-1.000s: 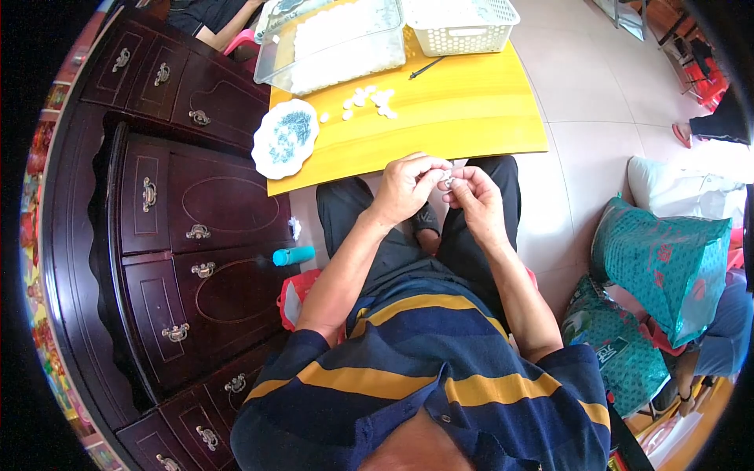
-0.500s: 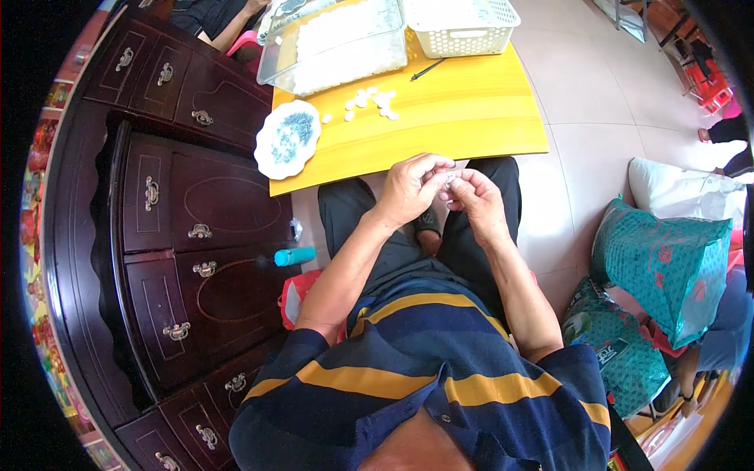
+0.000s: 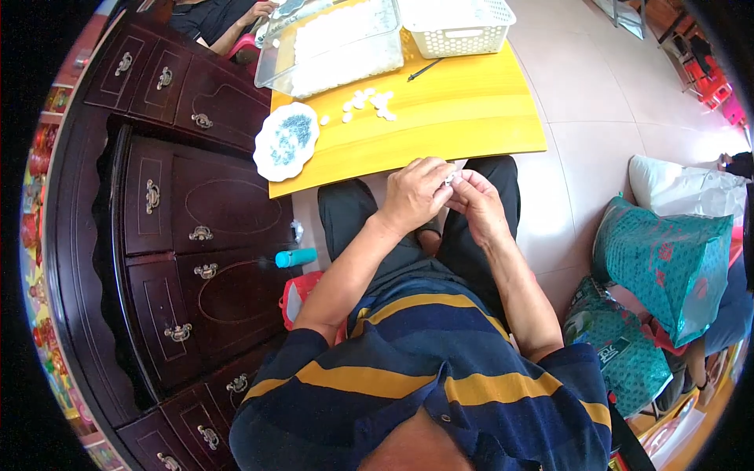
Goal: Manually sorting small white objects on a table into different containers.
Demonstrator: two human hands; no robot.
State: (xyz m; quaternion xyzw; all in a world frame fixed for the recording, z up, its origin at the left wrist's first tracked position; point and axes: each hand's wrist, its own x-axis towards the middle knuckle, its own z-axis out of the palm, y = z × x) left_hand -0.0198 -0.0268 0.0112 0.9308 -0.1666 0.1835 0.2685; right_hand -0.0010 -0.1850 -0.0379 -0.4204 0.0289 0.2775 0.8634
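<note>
My left hand (image 3: 416, 192) and my right hand (image 3: 477, 202) meet above my lap, just off the near edge of the yellow table (image 3: 440, 133). Between their fingertips is a small white piece (image 3: 449, 180), mostly covered, so its kind does not show. Both hands are closed on it. On the tabletop beyond lie several small round white pieces (image 3: 382, 102) in a loose group. Left of them, a scalloped white dish (image 3: 287, 141) holds many small dark bluish-grey bits.
A clear plastic bin (image 3: 338, 51) full of white pieces and a white perforated basket (image 3: 458, 35) stand at the table's far side. A thin black tool (image 3: 425, 71) lies before them. Dark wooden drawers (image 3: 212, 157) border the left; teal bags (image 3: 664, 259) the right. Another person's hand (image 3: 258, 12) shows far left.
My left hand's fingers have curled further over the small white piece, and my right fingers have shifted slightly around it. The other person's hand at the far left has moved a little.
</note>
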